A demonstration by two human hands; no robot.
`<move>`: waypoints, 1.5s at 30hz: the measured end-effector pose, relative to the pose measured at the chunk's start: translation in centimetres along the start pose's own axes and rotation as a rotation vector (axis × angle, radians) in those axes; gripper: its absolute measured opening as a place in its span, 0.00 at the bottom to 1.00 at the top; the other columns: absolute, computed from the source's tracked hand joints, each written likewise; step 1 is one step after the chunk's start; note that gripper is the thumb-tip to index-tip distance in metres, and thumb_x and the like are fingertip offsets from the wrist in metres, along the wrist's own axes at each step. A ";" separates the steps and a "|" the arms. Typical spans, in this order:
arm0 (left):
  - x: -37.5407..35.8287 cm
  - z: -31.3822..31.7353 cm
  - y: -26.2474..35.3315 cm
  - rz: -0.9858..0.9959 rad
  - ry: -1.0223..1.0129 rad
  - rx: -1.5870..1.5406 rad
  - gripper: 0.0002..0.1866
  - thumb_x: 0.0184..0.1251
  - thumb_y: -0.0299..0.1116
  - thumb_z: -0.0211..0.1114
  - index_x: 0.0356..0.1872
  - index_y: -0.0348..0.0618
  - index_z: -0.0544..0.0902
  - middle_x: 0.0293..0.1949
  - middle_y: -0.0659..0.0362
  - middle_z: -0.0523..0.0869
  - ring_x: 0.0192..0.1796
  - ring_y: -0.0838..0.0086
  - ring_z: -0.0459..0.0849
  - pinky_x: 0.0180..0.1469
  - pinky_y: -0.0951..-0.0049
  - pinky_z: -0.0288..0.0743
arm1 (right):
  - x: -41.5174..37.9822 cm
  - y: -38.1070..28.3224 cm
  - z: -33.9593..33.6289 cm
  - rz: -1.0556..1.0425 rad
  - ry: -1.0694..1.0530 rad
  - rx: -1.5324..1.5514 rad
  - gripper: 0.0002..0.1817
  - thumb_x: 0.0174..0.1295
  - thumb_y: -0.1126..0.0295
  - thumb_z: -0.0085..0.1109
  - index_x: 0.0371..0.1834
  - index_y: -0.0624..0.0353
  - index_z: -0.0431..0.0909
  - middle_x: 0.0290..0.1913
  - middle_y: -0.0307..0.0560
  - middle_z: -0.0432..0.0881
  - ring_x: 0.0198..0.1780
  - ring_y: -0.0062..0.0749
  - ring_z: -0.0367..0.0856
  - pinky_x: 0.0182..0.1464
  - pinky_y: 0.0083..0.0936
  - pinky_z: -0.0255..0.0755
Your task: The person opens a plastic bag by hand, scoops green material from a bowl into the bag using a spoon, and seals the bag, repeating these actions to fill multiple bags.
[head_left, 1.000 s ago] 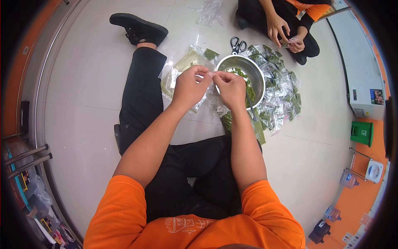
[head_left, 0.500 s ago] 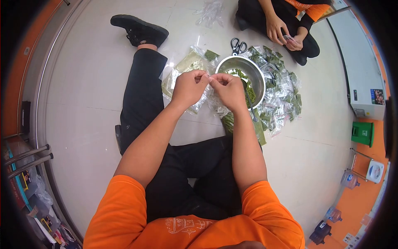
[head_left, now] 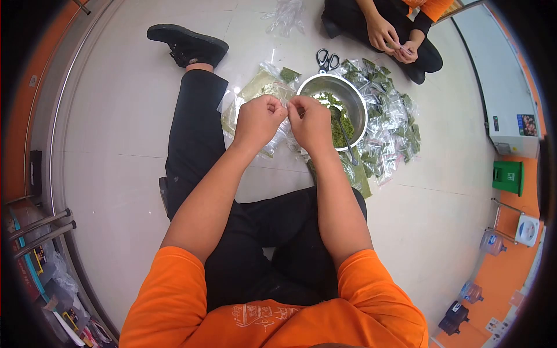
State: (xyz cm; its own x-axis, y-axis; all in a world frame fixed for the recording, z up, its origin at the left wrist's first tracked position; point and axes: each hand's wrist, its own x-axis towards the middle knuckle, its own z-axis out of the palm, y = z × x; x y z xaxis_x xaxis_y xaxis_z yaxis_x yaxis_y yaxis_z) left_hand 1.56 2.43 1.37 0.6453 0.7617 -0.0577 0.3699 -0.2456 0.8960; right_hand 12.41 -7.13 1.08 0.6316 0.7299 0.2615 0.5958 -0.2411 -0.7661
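My left hand and my right hand are close together over the floor, thumbs and fingers pinched. Between the fingertips is a bit of clear plastic bag, mostly hidden by the hands. Below them lie a large clear bag with pale green contents and more clear plastic. Just right of my right hand stands a steel bowl holding chopped green stuff and a dark-handled spoon.
Many small clear packets with green contents are heaped right of the bowl. Black-handled scissors lie behind it. Clear plastic lies farther back. Another person's hands hold something small. My outstretched leg is on the left.
My fingertips have moved slightly apart, and my right hand has turned and shifted left. More of the spoon and bowl contents now shows. The whole view has shifted a little.
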 end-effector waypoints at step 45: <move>-0.3 2.3 -0.9 0.264 0.151 0.151 0.21 0.54 0.21 0.63 0.52 0.38 0.74 0.31 0.54 0.77 0.32 0.62 0.80 0.37 0.62 0.75 | -0.4 -0.3 0.4 -0.016 0.175 0.092 0.12 0.52 0.83 0.61 0.41 0.63 0.82 0.38 0.53 0.81 0.36 0.43 0.83 0.39 0.33 0.79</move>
State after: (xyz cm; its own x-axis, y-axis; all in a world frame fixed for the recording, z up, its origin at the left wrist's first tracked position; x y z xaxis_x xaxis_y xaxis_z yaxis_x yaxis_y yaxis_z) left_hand 2.57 1.10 -0.40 0.6301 0.7374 0.2433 0.3053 -0.5233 0.7956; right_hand 11.80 -7.08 0.99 0.7036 0.6090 0.3663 0.5640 -0.1649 -0.8091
